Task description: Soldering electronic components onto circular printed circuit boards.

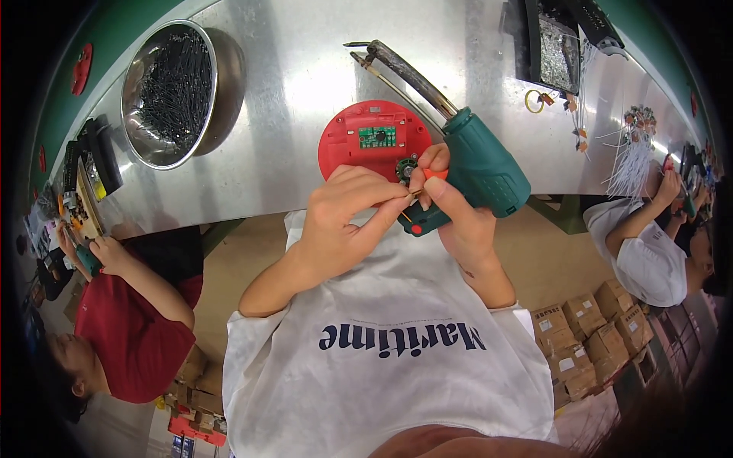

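in the head view, the two hands are held close together, almost fingertip to fingertip. by the left hand [336, 208] a small thin piece [416, 194] is pinched, thumb against finger with barely a gap; its kind is too small to be told. by the right hand [463, 217] an orange piece [434, 174] is held between thumb and fingers, just right of that pinch.

directly beyond the grip, a red round housing [343, 141] is laid on the metal table [282, 76], its inside turned up. a green circuit board [377, 137] is seated in it, and a small round part [406, 169] is placed just beside the fingertips, at the housing's near edge. a green-handled tool [489, 164] is set to the right of the grip, its two long prongs pointed away; its lower end is partly covered by the right hand, so whether it is gripped cannot be told. well to the left, black wires [179, 88] are piled in a steel bowl [143, 143].
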Demonstrator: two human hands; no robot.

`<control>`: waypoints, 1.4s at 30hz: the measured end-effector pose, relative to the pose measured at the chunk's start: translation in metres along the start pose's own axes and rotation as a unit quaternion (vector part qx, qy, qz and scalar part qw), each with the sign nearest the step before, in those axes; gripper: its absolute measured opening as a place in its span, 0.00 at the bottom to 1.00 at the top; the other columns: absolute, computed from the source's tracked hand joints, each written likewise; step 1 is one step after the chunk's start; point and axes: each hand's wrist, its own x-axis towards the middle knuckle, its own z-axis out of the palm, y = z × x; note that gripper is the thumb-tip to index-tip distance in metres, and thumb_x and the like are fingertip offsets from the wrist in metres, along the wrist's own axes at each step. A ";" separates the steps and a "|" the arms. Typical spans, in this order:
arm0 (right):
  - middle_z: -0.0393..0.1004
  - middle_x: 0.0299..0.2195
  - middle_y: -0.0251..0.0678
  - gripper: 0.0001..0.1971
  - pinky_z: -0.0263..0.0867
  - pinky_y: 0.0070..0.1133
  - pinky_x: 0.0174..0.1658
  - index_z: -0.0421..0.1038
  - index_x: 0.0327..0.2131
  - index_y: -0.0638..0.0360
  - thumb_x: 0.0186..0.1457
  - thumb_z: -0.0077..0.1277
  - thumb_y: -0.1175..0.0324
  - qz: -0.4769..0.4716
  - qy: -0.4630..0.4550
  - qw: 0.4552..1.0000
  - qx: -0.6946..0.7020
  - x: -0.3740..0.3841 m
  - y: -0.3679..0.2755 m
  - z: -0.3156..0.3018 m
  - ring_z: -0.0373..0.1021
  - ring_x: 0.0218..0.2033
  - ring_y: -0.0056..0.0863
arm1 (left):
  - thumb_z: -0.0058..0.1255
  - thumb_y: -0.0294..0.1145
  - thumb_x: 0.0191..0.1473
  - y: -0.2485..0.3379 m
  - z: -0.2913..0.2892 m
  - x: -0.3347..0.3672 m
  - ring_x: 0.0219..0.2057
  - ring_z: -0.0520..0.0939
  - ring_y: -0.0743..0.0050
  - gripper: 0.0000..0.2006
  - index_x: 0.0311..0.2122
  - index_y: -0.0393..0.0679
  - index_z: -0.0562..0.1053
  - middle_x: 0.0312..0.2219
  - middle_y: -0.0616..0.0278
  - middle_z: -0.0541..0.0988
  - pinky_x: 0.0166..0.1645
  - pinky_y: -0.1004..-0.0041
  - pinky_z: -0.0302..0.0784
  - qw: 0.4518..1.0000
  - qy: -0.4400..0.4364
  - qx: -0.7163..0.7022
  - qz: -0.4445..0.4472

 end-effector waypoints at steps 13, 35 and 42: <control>0.67 0.44 0.39 0.14 0.65 0.19 0.38 0.66 0.42 0.61 0.52 0.54 0.82 0.037 0.012 0.999 0.019 0.003 -0.002 0.009 0.70 0.36 0.22 | 0.61 0.16 0.48 0.004 0.004 -0.004 0.30 0.82 0.66 0.06 0.33 0.35 0.79 0.27 0.58 0.83 0.40 0.71 0.73 1.000 0.021 0.011 -0.008; 0.67 0.43 0.42 0.13 0.62 0.21 0.32 0.66 0.41 0.63 0.55 0.55 0.70 0.015 0.022 0.999 -0.030 -0.011 -0.016 -0.034 0.67 0.31 0.27 | 0.61 0.19 0.47 -0.020 0.017 0.002 0.54 0.71 0.54 0.05 0.31 0.39 0.80 0.56 0.48 0.72 0.57 0.63 0.69 0.973 0.207 0.093 -0.031; 0.69 0.39 0.44 0.13 0.63 0.22 0.31 0.67 0.36 0.66 0.53 0.56 0.67 0.048 -0.025 0.986 -0.159 -0.029 -0.032 -0.065 0.67 0.29 0.26 | 0.61 0.21 0.44 -0.021 0.018 0.007 0.55 0.69 0.49 0.05 0.29 0.40 0.78 0.56 0.50 0.73 0.57 0.59 0.67 0.970 0.220 0.095 -0.037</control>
